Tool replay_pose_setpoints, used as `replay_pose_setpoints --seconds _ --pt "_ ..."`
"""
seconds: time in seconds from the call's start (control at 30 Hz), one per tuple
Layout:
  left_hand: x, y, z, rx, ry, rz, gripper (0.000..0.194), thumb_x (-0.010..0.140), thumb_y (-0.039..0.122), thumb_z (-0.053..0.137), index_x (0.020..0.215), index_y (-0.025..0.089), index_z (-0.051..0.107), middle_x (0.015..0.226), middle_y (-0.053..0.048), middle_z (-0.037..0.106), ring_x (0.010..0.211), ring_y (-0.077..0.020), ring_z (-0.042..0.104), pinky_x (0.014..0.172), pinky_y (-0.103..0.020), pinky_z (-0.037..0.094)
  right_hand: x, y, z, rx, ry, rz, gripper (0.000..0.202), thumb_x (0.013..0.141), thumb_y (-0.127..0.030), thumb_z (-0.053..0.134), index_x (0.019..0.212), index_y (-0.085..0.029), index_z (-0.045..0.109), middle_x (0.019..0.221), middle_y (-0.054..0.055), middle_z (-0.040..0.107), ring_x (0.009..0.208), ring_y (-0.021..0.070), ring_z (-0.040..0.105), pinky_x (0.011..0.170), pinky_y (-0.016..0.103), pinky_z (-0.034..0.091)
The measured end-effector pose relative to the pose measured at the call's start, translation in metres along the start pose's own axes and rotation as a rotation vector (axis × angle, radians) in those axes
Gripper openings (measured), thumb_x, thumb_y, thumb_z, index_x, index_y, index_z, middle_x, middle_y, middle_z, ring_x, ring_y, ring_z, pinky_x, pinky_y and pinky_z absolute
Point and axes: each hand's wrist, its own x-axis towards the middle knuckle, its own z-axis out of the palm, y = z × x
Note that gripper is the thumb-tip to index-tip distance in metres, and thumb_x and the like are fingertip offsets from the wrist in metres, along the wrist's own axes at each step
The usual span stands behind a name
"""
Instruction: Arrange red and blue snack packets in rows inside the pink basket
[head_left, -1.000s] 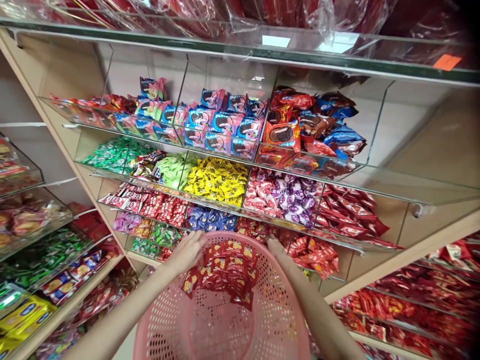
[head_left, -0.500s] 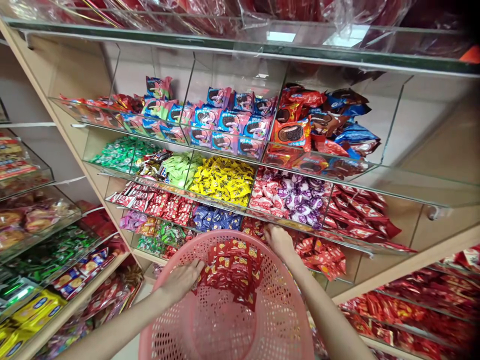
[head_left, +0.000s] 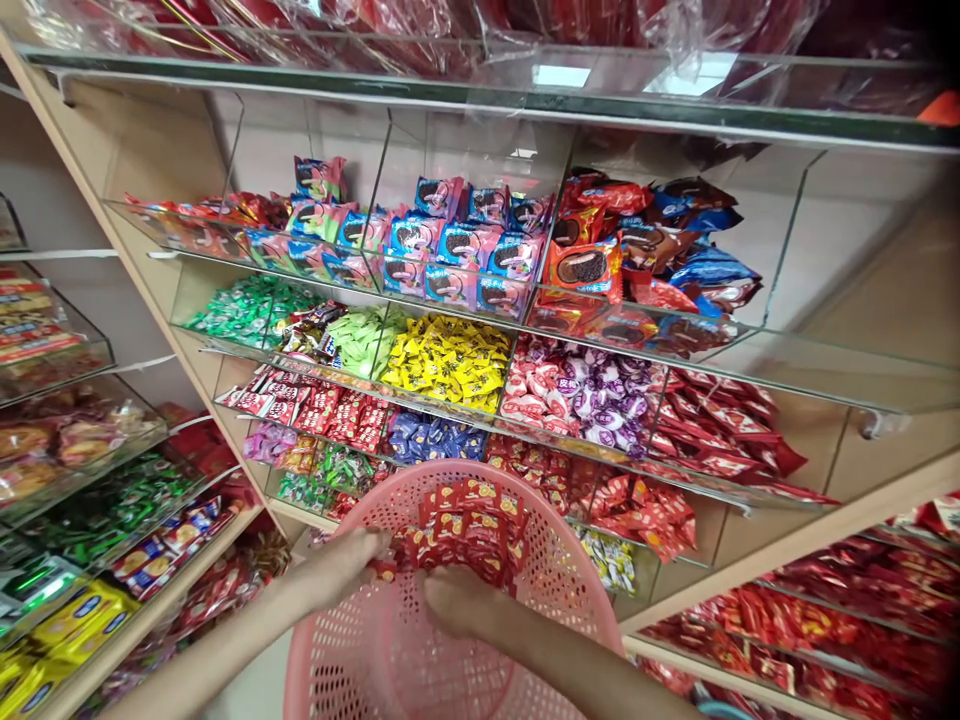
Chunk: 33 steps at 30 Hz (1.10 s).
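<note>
A pink perforated plastic basket (head_left: 352,640) stands tilted before me, its far side against the lower shelves. Small red packets with orange round prints (head_left: 476,525) lie in rows inside its far wall. My left hand (head_left: 349,565) is at the basket's left side, fingers closed around a red packet (head_left: 386,568) that shows under the fingertips. Inside the basket, just below the rows, my right hand (head_left: 457,600) is curled closed; its fingertips and anything in them are hidden. Similar red packets (head_left: 529,465) fill a shelf compartment behind the basket's rim.
Glass-fronted shelves hold yellow-wrapped sweets (head_left: 450,360), purple and white sweets (head_left: 611,390), blue packets (head_left: 435,437) and cookie packs (head_left: 450,245). More racks of snacks stand to the left (head_left: 135,500) and lower right (head_left: 817,620). Glass shelf edges (head_left: 480,95) jut out above.
My right hand has moved from the shelf compartment behind the rim down and left into the basket. My left hand has shifted slightly left and stays beside the red packets.
</note>
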Motion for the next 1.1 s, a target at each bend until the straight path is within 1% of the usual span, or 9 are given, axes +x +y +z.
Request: replay_pose_setpoints --seconds 0.07,0.17,0.3,0.43,0.5,0.6,0.77,0.87,1.1 --pt "0.0 0.007 -0.009 -0.072 0.044 0.012 0.008 0.069 0.022 0.044 0.064 0.018 0.049 0.065 0.002 0.057 0.065 -0.0137 0.052 0.059 -0.022 0.038 0.003 0.002 0.0 0.024 0.033 0.038 0.04 0.073 -0.013 0.039 0.111 -0.008 0.052 0.087 0.016 0.067 0.074 0.026 0.064 0.06 0.034 0.047" --pt "0.01 0.014 -0.011 -0.361 0.163 -0.12 0.013 0.073 0.029 0.047 0.065 0.018 0.044 0.058 0.003 0.055 0.059 -0.0129 0.055 0.058 -0.024 0.042 0.003 0.003 0.001 0.053 0.051 0.062 0.047 0.075 -0.016 0.04 0.121 -0.01 0.045 0.089 0.015 0.067 0.077 0.0255 0.064 0.064 0.034 0.047" --pt "0.025 0.017 0.005 -0.949 0.239 -0.407 0.021 0.072 0.029 0.057 0.068 0.018 0.039 0.057 0.005 0.056 0.062 -0.0142 0.064 0.059 -0.025 0.05 0.001 0.003 0.006 0.096 0.032 0.045 0.044 0.075 -0.019 0.041 0.118 -0.013 0.047 0.093 0.012 0.067 0.08 0.0242 0.063 0.067 0.033 0.047" --pt "0.026 0.018 0.03 -1.322 0.275 -0.606 0.014 0.076 0.016 0.057 0.073 0.016 0.043 0.069 -0.004 0.065 0.069 -0.015 0.066 0.071 -0.027 0.053 0.003 0.007 0.011 0.139 0.047 0.038 0.044 0.076 -0.023 0.042 0.119 -0.012 0.045 0.095 0.013 0.065 0.081 0.0237 0.062 0.069 0.034 0.046" --pt "0.026 0.016 0.042 -1.381 0.346 -0.695 0.013 0.077 0.011 0.053 0.073 0.016 0.043 0.073 -0.008 0.066 0.069 -0.0166 0.067 0.071 -0.029 0.054 0.003 0.011 0.011 0.16 0.047 0.035 0.047 0.077 -0.026 0.042 0.121 -0.012 0.042 0.096 0.013 0.065 0.082 0.024 0.061 0.071 0.034 0.046" --pt "0.028 0.012 0.057 -1.47 0.411 -0.739 0.011 0.078 0.007 0.05 0.077 0.016 0.043 0.073 -0.007 0.064 0.067 -0.0161 0.066 0.073 -0.031 0.054 0.002 0.013 0.009 0.168 0.052 0.042 0.045 0.077 -0.026 0.041 0.12 -0.011 0.042 0.096 0.014 0.064 0.085 0.0255 0.061 0.071 0.035 0.045" --pt "0.029 0.013 0.062 -1.455 0.321 -0.832 0.004 0.079 0.016 0.05 0.081 0.016 0.047 0.07 -0.002 0.06 0.059 -0.012 0.062 0.064 -0.027 0.051 -0.001 0.014 0.007 0.156 0.079 0.022 0.038 0.078 -0.029 0.039 0.111 -0.012 0.048 0.096 0.014 0.064 0.085 0.0249 0.061 0.068 0.032 0.044" --pt "0.027 0.015 0.058 -1.413 0.225 -0.844 0.017 0.075 0.029 0.056 0.082 0.016 0.049 0.068 0.0 0.058 0.057 -0.0111 0.058 0.058 -0.025 0.048 0.0 0.014 0.01 0.156 0.097 -0.031 0.034 0.078 -0.028 0.039 0.106 -0.013 0.052 0.095 0.013 0.064 0.085 0.0245 0.06 0.069 0.031 0.044" --pt "0.027 0.008 0.053 -1.412 0.189 -0.819 0.023 0.072 0.032 0.058 0.086 0.016 0.052 0.082 -0.002 0.058 0.066 -0.0117 0.057 0.067 -0.027 0.047 0.004 0.014 0.01 0.242 0.136 0.019 0.038 0.079 -0.027 0.038 0.114 -0.015 0.045 0.098 0.011 0.063 0.086 0.0231 0.06 0.069 0.03 0.042"
